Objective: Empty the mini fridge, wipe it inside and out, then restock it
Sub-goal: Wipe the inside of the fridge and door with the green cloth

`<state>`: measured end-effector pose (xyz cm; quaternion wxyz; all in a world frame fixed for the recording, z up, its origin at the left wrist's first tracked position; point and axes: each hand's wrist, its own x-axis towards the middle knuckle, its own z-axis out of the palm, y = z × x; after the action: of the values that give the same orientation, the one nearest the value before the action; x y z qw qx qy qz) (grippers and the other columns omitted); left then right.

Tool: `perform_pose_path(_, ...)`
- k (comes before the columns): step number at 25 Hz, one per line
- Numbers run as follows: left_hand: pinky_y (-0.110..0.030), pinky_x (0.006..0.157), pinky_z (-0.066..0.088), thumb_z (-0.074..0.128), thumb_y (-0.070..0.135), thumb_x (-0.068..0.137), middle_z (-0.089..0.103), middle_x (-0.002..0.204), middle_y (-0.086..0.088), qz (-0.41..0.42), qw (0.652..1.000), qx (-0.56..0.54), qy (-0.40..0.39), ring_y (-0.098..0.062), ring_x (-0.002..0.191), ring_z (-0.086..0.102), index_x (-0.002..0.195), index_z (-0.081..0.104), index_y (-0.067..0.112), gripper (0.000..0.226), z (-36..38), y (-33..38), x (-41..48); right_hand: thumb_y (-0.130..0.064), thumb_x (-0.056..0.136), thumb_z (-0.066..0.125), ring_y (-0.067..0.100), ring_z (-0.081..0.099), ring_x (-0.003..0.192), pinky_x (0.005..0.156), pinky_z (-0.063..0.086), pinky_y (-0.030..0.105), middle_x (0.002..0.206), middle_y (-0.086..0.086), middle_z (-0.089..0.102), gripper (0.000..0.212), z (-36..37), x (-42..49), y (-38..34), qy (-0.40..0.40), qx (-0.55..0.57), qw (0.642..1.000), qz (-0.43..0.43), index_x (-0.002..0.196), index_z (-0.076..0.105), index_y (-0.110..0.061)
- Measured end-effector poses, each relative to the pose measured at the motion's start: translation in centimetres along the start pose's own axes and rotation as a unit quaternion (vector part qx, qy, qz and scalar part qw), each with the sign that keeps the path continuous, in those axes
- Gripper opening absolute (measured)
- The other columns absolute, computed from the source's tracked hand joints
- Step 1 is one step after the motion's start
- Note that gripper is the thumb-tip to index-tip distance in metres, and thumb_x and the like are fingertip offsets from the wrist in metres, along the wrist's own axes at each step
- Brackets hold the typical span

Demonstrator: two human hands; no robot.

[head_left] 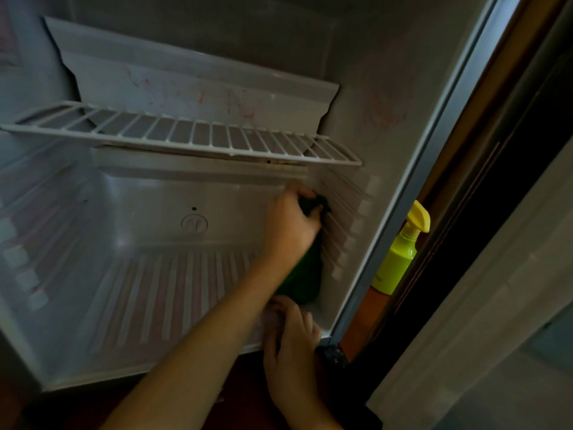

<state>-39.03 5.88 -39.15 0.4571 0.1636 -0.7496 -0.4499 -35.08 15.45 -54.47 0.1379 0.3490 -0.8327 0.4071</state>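
The mini fridge [130, 212] stands open and empty, its ribbed floor and walls bare. My left hand [290, 221] reaches deep inside and grips a dark green cloth [305, 274], pressing it against the ribbed right inner wall. The cloth hangs down below the hand toward the floor. My right hand [291, 342], with a dark watch at the wrist, rests on the front right corner of the fridge floor, just below the hanging cloth.
A white wire shelf [186, 136] spans the fridge above my hands, with a plastic tray panel marked with red scribbles behind it. A lime-green spray bottle [400, 256] with a yellow trigger stands outside, right of the fridge's edge, beside dark wooden furniture.
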Motion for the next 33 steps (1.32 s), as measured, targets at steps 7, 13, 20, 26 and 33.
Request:
perform_pose_path(7,-0.015,0.064,0.032,0.062,0.010,0.087,0.062,0.091,-0.007,-0.022,0.997,0.064,0.023,-0.024,0.089,0.060,0.093,0.050,0.011,0.013,0.7,-1.0,2.7,-0.032,0.089,0.038,-0.001,0.044,0.095,0.080,0.030,0.019,0.109,-0.024,0.056,0.030,0.3,0.1,0.4,0.016,-0.003,1.000,-0.014,0.113,0.055,-0.034)
perform_pose_path(13,-0.015,0.064,0.029,0.059,0.006,0.087,0.064,0.099,-0.017,-0.044,0.994,0.083,0.062,-0.029,0.093,0.060,0.103,0.055,-0.001,0.018,1.0,-1.4,3.2,-0.033,0.088,0.036,-0.002,0.042,0.094,0.081,0.032,0.022,0.106,-0.022,0.058,0.031,0.1,0.0,0.1,0.001,0.008,1.000,-0.011,0.112,0.055,-0.035)
perform_pose_path(20,-0.036,0.075,0.052,0.063,0.019,0.089,0.067,0.087,-0.010,-0.228,0.948,-0.190,0.115,-0.031,0.090,0.065,0.093,0.063,0.007,0.012,-2.5,-4.1,0.3,-0.021,0.088,0.046,0.001,0.043,0.096,0.080,0.032,0.025,0.105,-0.019,0.056,0.031,-0.2,0.0,-0.2,0.009,-0.007,1.000,-0.017,0.114,0.056,-0.032)
perform_pose_path(26,-0.032,0.070,0.058,0.058,0.022,0.093,0.068,0.109,-0.016,-0.300,0.866,-0.390,0.087,-0.028,0.098,0.066,0.118,0.061,0.006,0.030,-8.2,-2.4,-4.1,-0.016,0.094,0.051,-0.003,0.043,0.093,0.081,0.040,0.027,0.096,-0.022,0.048,0.026,-1.3,-0.5,-0.5,0.018,0.120,0.993,0.001,0.096,0.047,-0.042)
perform_pose_path(33,-0.043,0.078,0.051,0.052,0.038,0.093,0.066,0.111,-0.018,-0.366,0.749,-0.543,0.101,-0.032,0.102,0.061,0.119,0.060,0.006,0.042,-11.8,-0.2,-6.9,-0.031,0.087,0.061,0.022,0.061,0.108,0.086,0.056,0.041,0.119,0.001,0.057,0.040,-4.3,1.6,-6.3,-0.109,0.612,0.722,0.305,0.122,0.045,-0.023)
